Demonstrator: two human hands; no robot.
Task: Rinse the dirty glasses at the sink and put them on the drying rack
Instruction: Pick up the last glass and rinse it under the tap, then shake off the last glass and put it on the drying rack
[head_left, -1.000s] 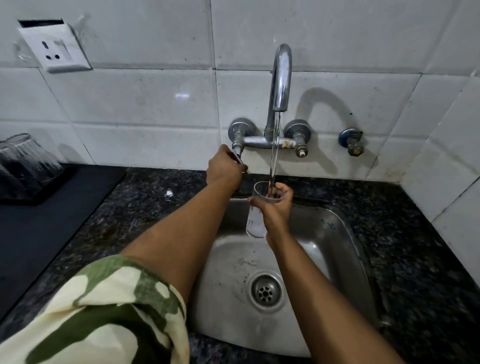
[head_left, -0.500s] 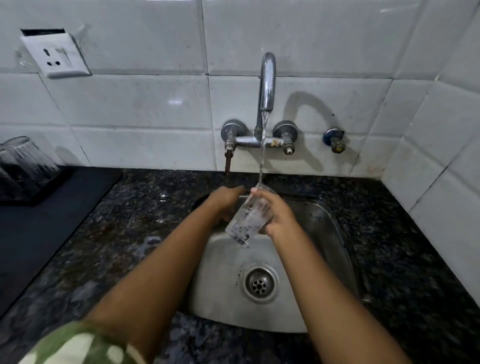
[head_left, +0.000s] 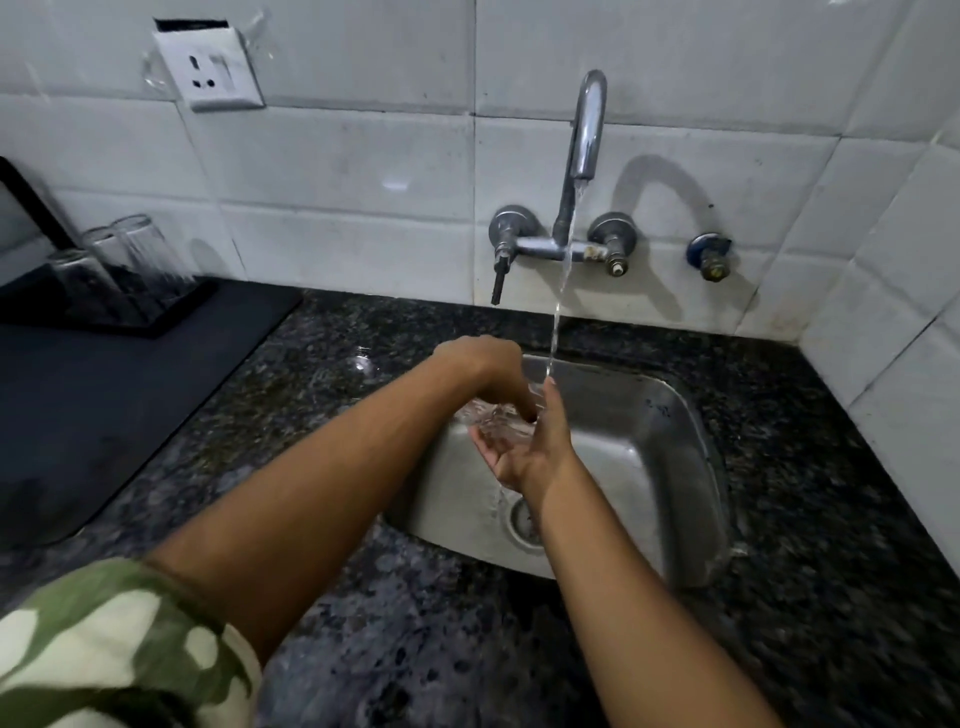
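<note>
A clear glass (head_left: 501, 422) lies tipped on its side over the steel sink (head_left: 649, 441), cradled between both hands. My right hand (head_left: 524, 447) holds it from below with the palm up. My left hand (head_left: 491, 371) covers it from above, fingers curled down at its mouth. Water runs from the tap (head_left: 587, 135) in a thin stream onto the hands and glass. The glass is blurred by splashing water. Three clean glasses (head_left: 122, 265) stand upside down on the black drying tray (head_left: 161, 322) at the far left.
A dark mat (head_left: 104, 405) covers the granite counter (head_left: 831, 519) left of the sink. The tap's lever handle (head_left: 500, 275) hangs down from the wall. A socket (head_left: 208, 67) sits on the tiled wall. The drain (head_left: 524, 519) lies under my right wrist.
My left hand came off the tap handle down to the glass. The glass went from upright under the stream to tipped on its side between both hands, lower in the sink.
</note>
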